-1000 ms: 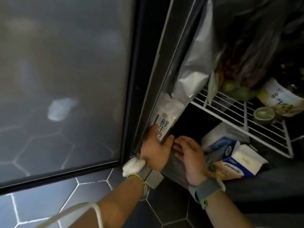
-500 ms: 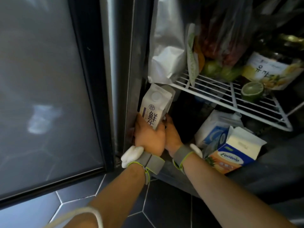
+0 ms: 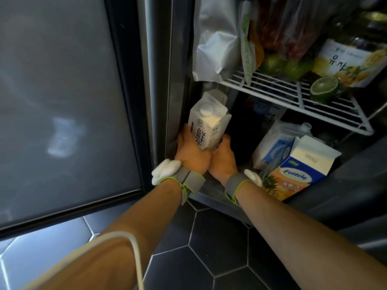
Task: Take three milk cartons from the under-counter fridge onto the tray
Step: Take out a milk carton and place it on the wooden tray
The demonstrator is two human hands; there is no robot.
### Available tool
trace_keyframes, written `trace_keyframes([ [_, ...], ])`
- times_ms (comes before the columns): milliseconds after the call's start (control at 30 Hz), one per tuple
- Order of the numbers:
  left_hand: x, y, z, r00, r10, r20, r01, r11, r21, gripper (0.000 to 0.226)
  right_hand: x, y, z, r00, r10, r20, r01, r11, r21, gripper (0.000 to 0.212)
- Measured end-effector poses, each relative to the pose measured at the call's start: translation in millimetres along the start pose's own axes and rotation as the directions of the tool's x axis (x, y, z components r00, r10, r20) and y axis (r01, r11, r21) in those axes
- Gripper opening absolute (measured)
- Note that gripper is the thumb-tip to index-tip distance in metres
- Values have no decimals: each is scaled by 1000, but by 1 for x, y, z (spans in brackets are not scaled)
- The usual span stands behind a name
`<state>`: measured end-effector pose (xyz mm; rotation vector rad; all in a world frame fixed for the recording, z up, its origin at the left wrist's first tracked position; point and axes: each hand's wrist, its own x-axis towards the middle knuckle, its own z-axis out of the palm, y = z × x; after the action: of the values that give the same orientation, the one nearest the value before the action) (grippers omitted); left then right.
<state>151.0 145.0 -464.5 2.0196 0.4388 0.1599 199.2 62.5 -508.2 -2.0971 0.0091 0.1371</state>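
Observation:
A white milk carton with a round cap and dark printed characters stands at the left of the lower fridge compartment, just under the wire shelf. My left hand grips its lower left side. My right hand grips its lower right side, the two hands touching below it. The carton's base is hidden by my fingers. A second white carton top shows right behind it. The tray is not in view.
To the right lie a blue-and-white carton and an orange juice carton. The white wire shelf above holds a silver bag, limes and a yellow-labelled jar. The glass door stands open at left over the hexagon-tiled floor.
My right hand moved left and closed on the milk carton beside my left hand. The carton now stands more upright and further out from the fridge wall.

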Motion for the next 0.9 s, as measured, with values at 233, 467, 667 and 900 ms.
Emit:
trace_keyframes([
  [233, -1, -12, -16, 999, 28, -18, -26, 996, 84, 49, -11, 15, 0, 999, -29, -29, 33, 991, 133, 87],
  [467, -4, -15, -28, 993, 110, 50, -115, 988, 106, 50, -21, 25, -8, 991, -126, -44, 132, 974, 185, 83],
  [667, -5, -15, -47, 980, 160, 119, -162, 987, 13, 52, -24, 24, -31, 983, -181, 38, 169, 963, 212, 83],
  [900, -32, -6, -72, 951, 222, 216, -216, 975, -50, 56, -60, 7, -52, 984, -148, 102, 116, 958, 264, 82],
])
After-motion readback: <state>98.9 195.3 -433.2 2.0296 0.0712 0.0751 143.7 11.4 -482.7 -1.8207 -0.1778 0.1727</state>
